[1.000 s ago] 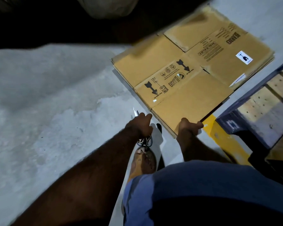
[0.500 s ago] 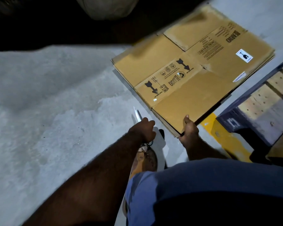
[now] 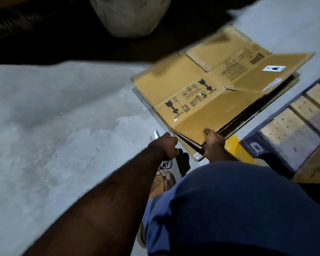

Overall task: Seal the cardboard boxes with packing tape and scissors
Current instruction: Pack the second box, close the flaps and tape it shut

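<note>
A stack of flattened brown cardboard boxes (image 3: 175, 89) with black printed arrows lies on the concrete floor. My right hand (image 3: 213, 143) grips the near corner of the top flattened box (image 3: 235, 100), thumb on top, and that box is raised off the stack along its near and right edges. My left hand (image 3: 164, 146) is curled round a pair of scissors (image 3: 156, 134); the blade tip sticks out beyond the knuckles and the metal handle loops hang below the fist. No packing tape is in view.
A blue wooden pallet (image 3: 292, 130) stands to the right of the stack, beside a yellow floor marking (image 3: 235, 146). A large white sack (image 3: 131, 17) sits at the back in shadow. My shoe (image 3: 163, 182) and blue-clad knee (image 3: 238, 209) are near the stack's corner.
My right hand has lifted the top flattened box higher, so a dark gap now shows beneath its near and right edges. My left hand with the scissors has barely moved.
</note>
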Tool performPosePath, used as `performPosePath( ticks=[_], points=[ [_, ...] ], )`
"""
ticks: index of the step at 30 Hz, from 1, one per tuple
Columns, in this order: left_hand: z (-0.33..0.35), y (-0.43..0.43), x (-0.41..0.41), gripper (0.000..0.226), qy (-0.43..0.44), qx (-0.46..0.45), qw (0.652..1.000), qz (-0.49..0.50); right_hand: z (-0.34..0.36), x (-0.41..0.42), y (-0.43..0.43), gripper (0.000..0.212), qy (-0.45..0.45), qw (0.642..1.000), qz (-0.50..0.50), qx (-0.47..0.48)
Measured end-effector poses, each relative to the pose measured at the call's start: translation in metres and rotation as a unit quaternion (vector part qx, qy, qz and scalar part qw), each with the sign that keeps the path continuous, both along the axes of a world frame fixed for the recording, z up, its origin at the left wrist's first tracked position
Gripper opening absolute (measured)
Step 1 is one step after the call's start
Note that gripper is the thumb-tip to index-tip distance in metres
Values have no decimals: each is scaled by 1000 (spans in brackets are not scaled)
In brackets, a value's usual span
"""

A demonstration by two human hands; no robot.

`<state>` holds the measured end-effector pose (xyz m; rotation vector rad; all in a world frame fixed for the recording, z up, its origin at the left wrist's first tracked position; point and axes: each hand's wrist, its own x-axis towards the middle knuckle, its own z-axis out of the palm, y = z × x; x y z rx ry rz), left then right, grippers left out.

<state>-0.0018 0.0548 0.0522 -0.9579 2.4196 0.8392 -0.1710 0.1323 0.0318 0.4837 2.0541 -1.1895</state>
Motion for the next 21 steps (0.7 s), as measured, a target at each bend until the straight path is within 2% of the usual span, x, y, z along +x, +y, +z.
performPosePath(
  ticks=[3, 7, 9, 12, 17, 21],
  points=[
    [27, -5, 8, 42, -3, -27, 1000, 1, 31, -5, -11, 40, 77, 994, 65, 34],
    [72, -14, 29, 43, 6, -65, 997, 30, 115, -6, -40, 41, 173, 969, 169, 51],
    [97, -18, 44, 45, 23, -78, 995, 60, 172, 0, -59, 40, 229, 954, 183, 60],
    [137, -22, 75, 54, 53, -103, 987, 115, 253, 22, -81, 41, 301, 935, 189, 17],
    [203, -20, 143, 62, 110, -148, 958, 222, 371, 91, -92, 43, 348, 902, 250, -45],
    [239, -18, 207, 90, 160, -179, 925, 296, 429, 176, -78, 48, 370, 869, 320, -72]
  ],
)
